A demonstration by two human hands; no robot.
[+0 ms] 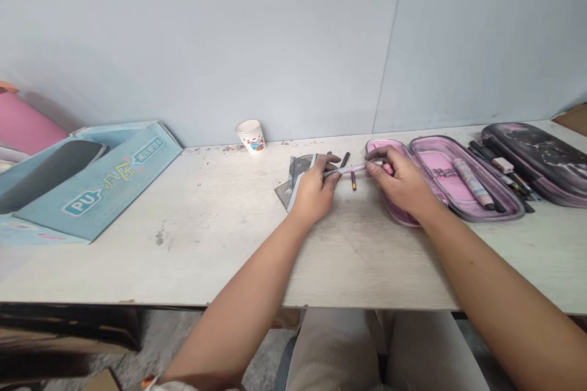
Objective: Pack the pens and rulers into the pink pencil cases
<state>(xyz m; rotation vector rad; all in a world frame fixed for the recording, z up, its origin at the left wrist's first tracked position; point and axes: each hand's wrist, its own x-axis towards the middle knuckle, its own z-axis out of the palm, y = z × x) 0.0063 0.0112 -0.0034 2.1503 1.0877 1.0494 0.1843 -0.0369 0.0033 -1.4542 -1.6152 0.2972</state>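
Note:
My left hand [315, 188] and my right hand [400, 180] both pinch the same pale pink pen [355, 168], held level between them just above the white table [183, 238]. The left fingers grip its left end, the right fingers its right end. Under the pen lie a dark red pencil [353, 181] and a dark pen [345, 159]. A clear set square and ruler [293, 180] lie partly under my left hand. An open pink pencil case [440, 174] lies right behind my right hand, with a pink marker [472, 183] inside.
A black pencil case [545, 162] with loose pens beside it lies at the far right. A small paper cup [251, 135] stands by the wall. A light blue printed box [105, 180] and a pink roll [25, 128] sit at the left. My knees show below the table edge.

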